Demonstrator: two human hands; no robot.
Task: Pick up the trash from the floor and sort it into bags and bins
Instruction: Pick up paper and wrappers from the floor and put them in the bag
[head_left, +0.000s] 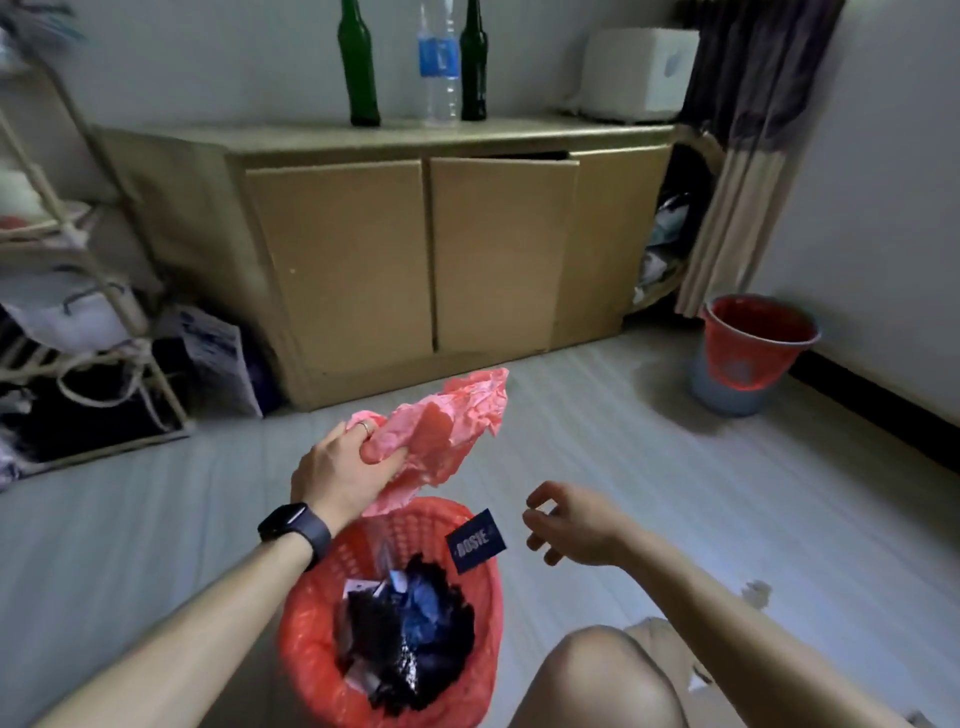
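A low wooden cabinet (415, 249) fills the 12 o'clock of the room, with three bottles (358, 67) standing on its top. At 6 o'clock, between the person's forearms, a red basket bin (311, 639) holds dark scraps and paper. A second bin (748, 358), lined in red, stands on the floor (623, 415) at 2 o'clock, well apart. The left hand (343, 467) grips a crumpled pink plastic bag (447, 431) above the basket's far rim. The right hand (566, 525), at the basket's 2 o'clock, has its fingers loosely curled and holds nothing. A dark blue card (476, 540) sits just beside it at the rim, apart from the fingers. A small white scrap (756, 592) lies on the floor at 4 o'clock.
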